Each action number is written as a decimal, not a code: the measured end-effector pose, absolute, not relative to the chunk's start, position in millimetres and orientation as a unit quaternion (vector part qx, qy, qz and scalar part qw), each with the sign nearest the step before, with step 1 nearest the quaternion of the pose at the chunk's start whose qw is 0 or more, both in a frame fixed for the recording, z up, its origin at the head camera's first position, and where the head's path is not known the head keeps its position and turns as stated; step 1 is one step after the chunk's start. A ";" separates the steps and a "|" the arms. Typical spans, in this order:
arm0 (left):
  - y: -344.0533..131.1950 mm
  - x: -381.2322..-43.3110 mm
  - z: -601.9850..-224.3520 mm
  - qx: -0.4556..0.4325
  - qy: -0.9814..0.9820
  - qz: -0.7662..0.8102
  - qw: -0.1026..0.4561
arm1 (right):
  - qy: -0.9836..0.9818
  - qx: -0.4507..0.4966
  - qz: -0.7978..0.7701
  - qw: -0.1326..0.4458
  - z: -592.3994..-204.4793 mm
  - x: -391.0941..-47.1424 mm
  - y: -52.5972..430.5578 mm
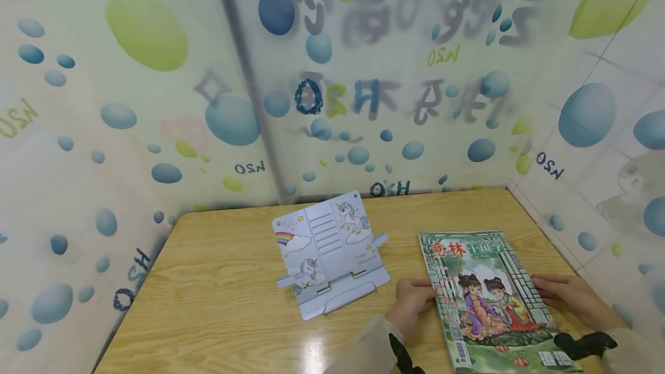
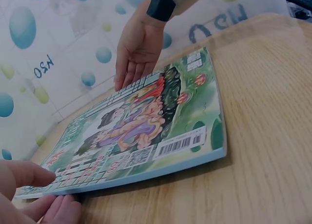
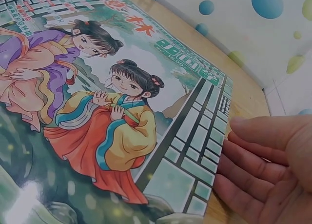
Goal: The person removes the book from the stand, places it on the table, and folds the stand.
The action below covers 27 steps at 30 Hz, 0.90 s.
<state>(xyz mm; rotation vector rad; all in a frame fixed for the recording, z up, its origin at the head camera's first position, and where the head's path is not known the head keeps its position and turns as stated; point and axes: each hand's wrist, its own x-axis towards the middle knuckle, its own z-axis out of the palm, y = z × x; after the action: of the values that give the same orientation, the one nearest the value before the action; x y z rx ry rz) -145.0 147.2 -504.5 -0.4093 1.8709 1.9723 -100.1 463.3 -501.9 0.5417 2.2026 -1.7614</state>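
Note:
A magazine point(image 1: 488, 299) with a green cover and two drawn figures in robes lies on the wooden table's right part. My left hand point(image 1: 413, 302) is at its left edge; in the left wrist view, the thumb point(image 2: 31, 174) lies over the cover and the other fingers tuck beneath the edge, pinching it. Along the opposite edge is my right hand point(image 1: 574, 298). Its fingers point(image 3: 243, 170) are fairly straight and reach to the magazine's side, with the thumb against the edge. The fingertips are partly hidden by the magazine.
Left of the magazine stands a white unicorn-print book stand point(image 1: 332, 253), tilted back, with a ledge and clips at its front. Printed curtains with blue and green spots point(image 1: 358, 103) enclose the wooden table point(image 1: 218, 281) at the back and sides.

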 end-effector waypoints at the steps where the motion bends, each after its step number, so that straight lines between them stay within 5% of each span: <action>1: 145.6 -145.6 -503.8 -0.143 0.667 0.702 0.203 | 0.761 0.187 -0.606 0.136 -501.3 -100.3 463.1; 27: 118.7 -166.8 -491.7 -0.073 0.693 0.662 0.276 | 0.841 0.093 -0.524 0.097 -459.9 -110.7 435.5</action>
<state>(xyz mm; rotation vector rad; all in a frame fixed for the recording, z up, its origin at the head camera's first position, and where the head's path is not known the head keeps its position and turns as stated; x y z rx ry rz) -166.8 118.7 -491.7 -0.1950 1.8624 1.7796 -110.7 435.5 -459.9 0.2762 2.4888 -1.5526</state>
